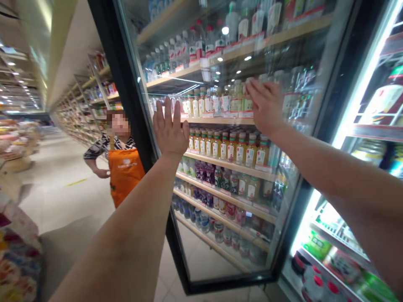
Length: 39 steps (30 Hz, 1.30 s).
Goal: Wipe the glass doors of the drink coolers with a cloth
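Observation:
A glass door (217,256) in a black frame stands swung out in front of me. My left hand (171,132) is raised flat at the glass near the door's outer edge, fingers stretched and apart, holding nothing. Higher and to the right, my right hand (267,102) is at the same pane with its fingers bent and pressed together. Whatever may lie under those fingertips is too hidden to make out. Through the glass, shelves show rows of bottles, among them yellow drinks (239,149) with white labels.
A lit fridge (355,130) with drinks on its racks stands open at the right. Beyond the door's left edge is a person in an orange apron (124,172). A store aisle (69,197) runs back at the left, with packaged goods (15,260) at lower left.

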Tool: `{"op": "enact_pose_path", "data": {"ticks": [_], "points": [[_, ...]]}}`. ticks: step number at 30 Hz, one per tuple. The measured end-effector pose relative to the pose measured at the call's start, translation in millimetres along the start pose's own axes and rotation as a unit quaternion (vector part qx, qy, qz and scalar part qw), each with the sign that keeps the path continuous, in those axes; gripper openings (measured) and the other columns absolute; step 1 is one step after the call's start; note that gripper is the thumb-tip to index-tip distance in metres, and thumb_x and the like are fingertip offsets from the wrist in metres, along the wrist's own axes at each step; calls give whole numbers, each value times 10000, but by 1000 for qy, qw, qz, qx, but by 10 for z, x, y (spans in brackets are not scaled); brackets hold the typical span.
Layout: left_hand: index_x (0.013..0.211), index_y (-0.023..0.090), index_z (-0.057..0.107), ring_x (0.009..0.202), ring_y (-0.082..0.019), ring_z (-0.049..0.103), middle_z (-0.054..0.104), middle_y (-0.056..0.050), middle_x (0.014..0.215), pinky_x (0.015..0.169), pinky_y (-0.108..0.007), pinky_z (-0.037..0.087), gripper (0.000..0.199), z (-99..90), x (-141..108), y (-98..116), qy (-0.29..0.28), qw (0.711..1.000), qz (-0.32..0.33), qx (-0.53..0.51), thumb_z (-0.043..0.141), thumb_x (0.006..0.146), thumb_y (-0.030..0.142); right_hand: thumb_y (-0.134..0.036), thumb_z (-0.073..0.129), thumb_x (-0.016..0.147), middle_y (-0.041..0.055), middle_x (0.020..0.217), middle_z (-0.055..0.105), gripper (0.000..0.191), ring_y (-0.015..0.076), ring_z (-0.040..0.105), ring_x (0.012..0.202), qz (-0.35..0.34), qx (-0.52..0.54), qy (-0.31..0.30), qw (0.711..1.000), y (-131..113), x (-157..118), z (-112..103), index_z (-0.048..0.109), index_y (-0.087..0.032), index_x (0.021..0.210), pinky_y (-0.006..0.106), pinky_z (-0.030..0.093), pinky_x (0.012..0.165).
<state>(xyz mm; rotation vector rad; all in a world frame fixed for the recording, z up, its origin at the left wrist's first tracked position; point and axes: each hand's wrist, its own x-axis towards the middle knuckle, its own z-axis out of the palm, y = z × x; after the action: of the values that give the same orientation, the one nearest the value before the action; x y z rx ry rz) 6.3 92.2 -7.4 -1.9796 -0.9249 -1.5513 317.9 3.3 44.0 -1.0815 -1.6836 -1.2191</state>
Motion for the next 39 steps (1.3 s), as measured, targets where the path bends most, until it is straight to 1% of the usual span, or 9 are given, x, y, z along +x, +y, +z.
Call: {"op": "enact_pose_path", "data": {"ticks": [5, 10, 12, 16, 23, 28, 30, 34, 39], "points": [[1671, 169, 314, 1641, -250, -40, 116, 16, 1772, 1365, -505, 19, 666, -11, 6, 4, -3, 1000, 8, 4, 339, 1086, 489, -78, 475, 993, -29, 1520, 605, 589, 301, 524, 1332, -144, 15, -123, 982, -113, -197, 11, 578, -343, 1509, 571, 432, 1123], [1670, 158, 319, 1642, -261, -29, 127, -17, 1773, 1368, -503, 5, 657, -22, 9, 10, -12, 1000, -8, -3, 374, 1085, 452, -151, 400, 1059, 78, 1563, 554, 502, 365, 496, 1316, 39, -32, 38, 998, 35, 4, -23, 574, -238, 1522, 649, 386, 1126], [1673, 166, 320, 1643, -263, -24, 150, -28, 1769, 1367, -509, 15, 664, -15, 13, 3, -12, 1000, -6, -3, 383, 1075, 448, -154, 369, 1054, 61, 1560, 554, 535, 344, 503, 1315, 3, -10, 35, 999, -1, -75, 31, 540, -262, 1549, 622, 420, 1135], [1669, 157, 343, 1641, -270, -23, 188, -64, 1759, 1365, -519, 24, 674, 7, 16, -19, -8, 1000, 1, -16, 390, 1057, 436, -143, 436, 1018, -12, 1439, 660, 525, 303, 553, 1299, -140, 41, -95, 985, -70, -174, 65, 613, -350, 1466, 578, 475, 1138], [1672, 153, 318, 1631, -209, -95, 109, 9, 1771, 1372, -462, -13, 661, -13, 8, 15, -12, 1000, -3, -9, 357, 1074, 431, -213, 411, 1066, 116, 1634, 459, 548, 372, 426, 1441, 17, -10, 20, 1000, -70, -60, 14, 454, -185, 1612, 631, 351, 1222], [1662, 133, 317, 1628, -195, -96, 103, 3, 1770, 1357, -456, 0, 669, 15, 14, 3, -6, 1000, 12, 8, 344, 1068, 437, -83, 385, 1034, 0, 1630, 478, 677, 252, 419, 1502, -215, 43, -132, 967, -220, -188, 114, 338, -330, 1663, 541, 378, 1251], [1658, 133, 336, 1634, -221, -61, 134, -9, 1766, 1357, -473, 10, 676, 32, 14, -12, 2, 1000, 11, 4, 341, 1062, 452, -80, 394, 1030, 20, 1599, 519, 618, 279, 450, 1469, -190, 25, -94, 977, -104, -49, 71, 441, -279, 1613, 557, 378, 1238], [1655, 158, 365, 1641, -265, -3, 183, -48, 1756, 1359, -526, 25, 659, 23, 7, -14, 8, 999, 12, -30, 418, 1054, 423, -140, 396, 1070, 92, 1603, 505, 517, 358, 471, 1380, -16, -27, 46, 998, 1, 71, 44, 502, -200, 1572, 623, 393, 1171], [1656, 179, 369, 1642, -267, 3, 209, -45, 1753, 1361, -512, 68, 655, -14, 16, 6, 6, 999, 11, -31, 472, 1042, 383, -101, 459, 1035, 6, 1487, 626, 515, 288, 543, 1294, -133, -1, -60, 989, -273, -190, 139, 584, -292, 1497, 532, 461, 1157]]}}
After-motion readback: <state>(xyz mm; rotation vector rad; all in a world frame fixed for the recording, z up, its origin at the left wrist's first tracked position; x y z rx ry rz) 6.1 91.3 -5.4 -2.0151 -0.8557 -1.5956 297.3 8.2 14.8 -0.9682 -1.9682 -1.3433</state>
